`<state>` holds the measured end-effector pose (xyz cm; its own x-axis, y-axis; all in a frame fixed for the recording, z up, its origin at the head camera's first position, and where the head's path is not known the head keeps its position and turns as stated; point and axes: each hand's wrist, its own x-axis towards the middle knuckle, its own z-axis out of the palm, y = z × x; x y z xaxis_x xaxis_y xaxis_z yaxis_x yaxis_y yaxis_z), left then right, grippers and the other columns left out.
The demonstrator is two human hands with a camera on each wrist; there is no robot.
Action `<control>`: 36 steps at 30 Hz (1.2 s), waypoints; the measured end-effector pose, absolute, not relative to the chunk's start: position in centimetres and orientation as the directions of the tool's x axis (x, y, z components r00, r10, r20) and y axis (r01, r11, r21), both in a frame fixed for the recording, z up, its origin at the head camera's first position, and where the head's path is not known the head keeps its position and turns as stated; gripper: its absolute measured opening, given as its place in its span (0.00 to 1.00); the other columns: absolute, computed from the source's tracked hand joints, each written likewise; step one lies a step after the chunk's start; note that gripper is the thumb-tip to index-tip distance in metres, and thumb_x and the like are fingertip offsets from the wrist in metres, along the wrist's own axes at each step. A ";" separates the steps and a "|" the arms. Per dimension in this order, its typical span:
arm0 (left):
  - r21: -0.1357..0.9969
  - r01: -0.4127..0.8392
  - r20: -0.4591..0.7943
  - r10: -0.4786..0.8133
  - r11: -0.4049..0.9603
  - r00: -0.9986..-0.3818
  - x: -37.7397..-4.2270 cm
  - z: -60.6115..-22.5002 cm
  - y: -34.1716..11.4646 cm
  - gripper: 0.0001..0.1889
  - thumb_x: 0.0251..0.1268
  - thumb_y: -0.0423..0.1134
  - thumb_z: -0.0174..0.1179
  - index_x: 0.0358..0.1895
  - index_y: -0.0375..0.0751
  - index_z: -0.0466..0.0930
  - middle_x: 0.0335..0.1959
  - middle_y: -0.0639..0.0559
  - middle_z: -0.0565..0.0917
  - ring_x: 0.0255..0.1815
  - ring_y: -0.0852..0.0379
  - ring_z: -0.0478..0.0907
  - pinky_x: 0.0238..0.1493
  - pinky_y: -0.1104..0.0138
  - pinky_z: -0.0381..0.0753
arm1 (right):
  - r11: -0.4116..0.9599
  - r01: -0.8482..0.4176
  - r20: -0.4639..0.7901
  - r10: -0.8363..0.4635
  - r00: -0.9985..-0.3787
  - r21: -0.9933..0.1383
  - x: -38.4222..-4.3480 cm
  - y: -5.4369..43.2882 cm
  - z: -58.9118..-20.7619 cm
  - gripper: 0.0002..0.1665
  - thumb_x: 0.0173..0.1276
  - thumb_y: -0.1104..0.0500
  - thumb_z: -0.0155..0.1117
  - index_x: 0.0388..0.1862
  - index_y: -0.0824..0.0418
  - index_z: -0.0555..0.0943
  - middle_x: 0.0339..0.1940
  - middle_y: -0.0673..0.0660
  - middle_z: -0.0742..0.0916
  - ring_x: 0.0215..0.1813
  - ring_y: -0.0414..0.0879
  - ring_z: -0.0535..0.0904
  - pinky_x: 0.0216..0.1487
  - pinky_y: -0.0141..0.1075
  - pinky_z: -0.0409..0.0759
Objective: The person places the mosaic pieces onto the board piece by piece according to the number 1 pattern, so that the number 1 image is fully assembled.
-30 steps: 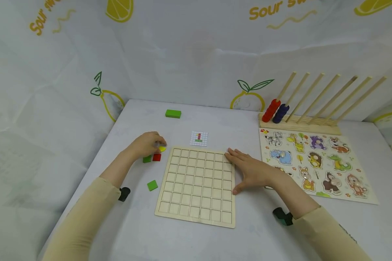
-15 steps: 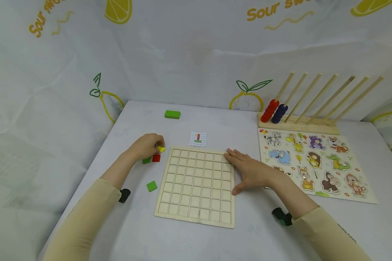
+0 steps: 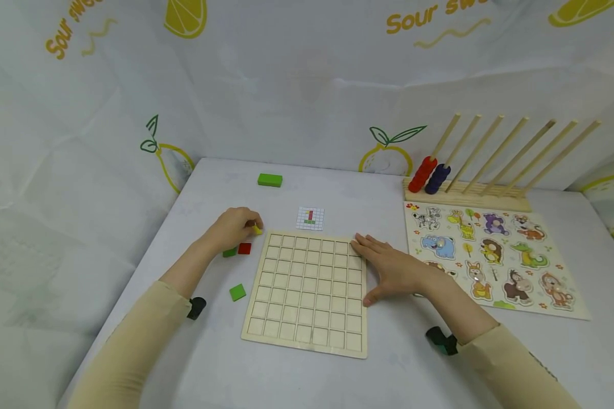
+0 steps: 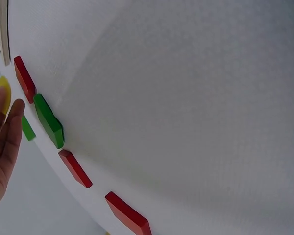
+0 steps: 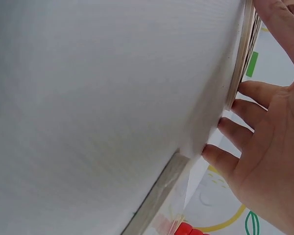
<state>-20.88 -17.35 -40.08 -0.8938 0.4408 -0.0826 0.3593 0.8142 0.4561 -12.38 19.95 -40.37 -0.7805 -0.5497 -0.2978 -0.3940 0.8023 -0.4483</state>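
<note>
My left hand [image 3: 232, 226] pinches a small yellow tile [image 3: 257, 229] just off the upper left corner of a wooden grid board [image 3: 308, 284]. In the left wrist view the yellow tile [image 4: 5, 93] sticks up from the fingertips. Below that hand lie a red tile [image 3: 244, 248] and a partly covered green tile [image 3: 229, 252]; a second green tile [image 3: 237, 292] lies nearer, left of the board. My right hand [image 3: 391, 267] is spread along the board's right side, thumb and fingertips touching its edge. All the board's squares are bare.
A small printed grid card [image 3: 310, 218] lies behind the board, and a green block [image 3: 270, 180] stands farther back. On the right are an animal picture puzzle [image 3: 491, 255] and a wooden bead stand [image 3: 468, 196] with upright rods. Several red tiles [image 4: 74, 169] show in the left wrist view.
My left hand has shifted slightly to the right, and the yellow tile between its fingers has turned and shows less of its face. My right hand and the board stay in place.
</note>
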 end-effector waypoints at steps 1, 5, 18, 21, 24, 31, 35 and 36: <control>0.467 0.351 -0.066 0.428 0.812 -0.902 -20.9 -40.1 -17.2 0.08 0.66 0.27 0.58 0.44 0.38 0.84 0.41 0.44 0.85 0.43 0.50 0.78 0.49 0.58 0.80 | 0.803 -0.394 -0.298 -0.549 -0.781 -0.448 -12.4 19.9 -40.4 0.74 0.41 0.34 0.80 0.81 0.59 0.51 0.84 0.59 0.52 0.84 0.62 0.45 0.79 0.61 0.50; 0.511 0.314 -0.026 0.379 0.800 -0.925 -20.8 -39.7 -16.6 0.06 0.68 0.29 0.58 0.45 0.36 0.79 0.42 0.43 0.85 0.43 0.50 0.80 0.46 0.60 0.82 | 0.803 -0.393 -0.300 -0.549 -0.780 -0.449 -12.3 19.9 -40.2 0.74 0.41 0.35 0.80 0.80 0.59 0.51 0.84 0.60 0.52 0.83 0.62 0.45 0.79 0.61 0.50; 0.549 0.382 0.007 0.453 0.743 -0.891 -20.2 -38.8 -14.0 0.04 0.65 0.31 0.63 0.41 0.38 0.82 0.43 0.45 0.86 0.46 0.51 0.82 0.51 0.59 0.82 | 0.803 -0.401 -0.301 -0.553 -0.777 -0.442 -12.4 19.9 -40.3 0.74 0.42 0.35 0.80 0.81 0.60 0.51 0.84 0.60 0.52 0.84 0.62 0.45 0.79 0.61 0.50; 0.555 0.396 0.007 0.472 0.731 -0.881 -20.1 -38.8 -13.7 0.04 0.65 0.31 0.62 0.41 0.39 0.83 0.43 0.46 0.86 0.46 0.52 0.81 0.51 0.59 0.82 | 0.802 -0.401 -0.301 -0.554 -0.776 -0.443 -12.4 19.9 -40.4 0.74 0.41 0.35 0.80 0.81 0.59 0.51 0.84 0.59 0.51 0.84 0.62 0.45 0.79 0.61 0.50; 0.563 0.406 0.001 0.491 0.720 -0.871 -20.0 -38.8 -13.3 0.04 0.66 0.32 0.62 0.41 0.39 0.83 0.42 0.47 0.86 0.45 0.53 0.80 0.51 0.60 0.82 | 0.803 -0.401 -0.302 -0.554 -0.776 -0.442 -12.5 19.9 -40.5 0.74 0.41 0.35 0.80 0.81 0.59 0.51 0.84 0.59 0.51 0.84 0.62 0.44 0.79 0.60 0.50; 0.569 0.433 -0.024 0.540 0.699 -0.841 -19.7 -39.0 -12.2 0.05 0.67 0.34 0.62 0.43 0.41 0.84 0.42 0.49 0.86 0.43 0.55 0.78 0.50 0.62 0.81 | 0.802 -0.406 -0.299 -0.556 -0.776 -0.439 -12.4 20.0 -40.5 0.75 0.42 0.35 0.80 0.81 0.59 0.51 0.84 0.59 0.51 0.84 0.61 0.44 0.80 0.60 0.50; 0.573 0.442 -0.037 0.560 0.690 -0.827 -19.4 -39.1 -11.5 0.06 0.66 0.34 0.62 0.44 0.41 0.84 0.44 0.49 0.86 0.44 0.55 0.80 0.50 0.63 0.82 | 0.803 -0.401 -0.297 -0.552 -0.779 -0.440 -12.4 19.9 -40.4 0.74 0.41 0.35 0.80 0.81 0.59 0.51 0.84 0.59 0.51 0.84 0.62 0.44 0.80 0.60 0.50; 0.573 0.443 -0.041 0.564 0.689 -0.825 -19.4 -39.2 -11.4 0.06 0.66 0.33 0.62 0.44 0.41 0.85 0.44 0.49 0.86 0.44 0.55 0.80 0.50 0.63 0.82 | 0.804 -0.400 -0.297 -0.551 -0.780 -0.440 -12.3 19.9 -40.4 0.74 0.41 0.35 0.80 0.81 0.59 0.51 0.84 0.60 0.51 0.84 0.62 0.44 0.80 0.60 0.50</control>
<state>-19.38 -11.39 -39.17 -0.8246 0.5643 -0.0408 0.4433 0.6892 0.5731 -12.34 19.85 -40.42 -0.7802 -0.5505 -0.2971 -0.3997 0.8040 -0.4402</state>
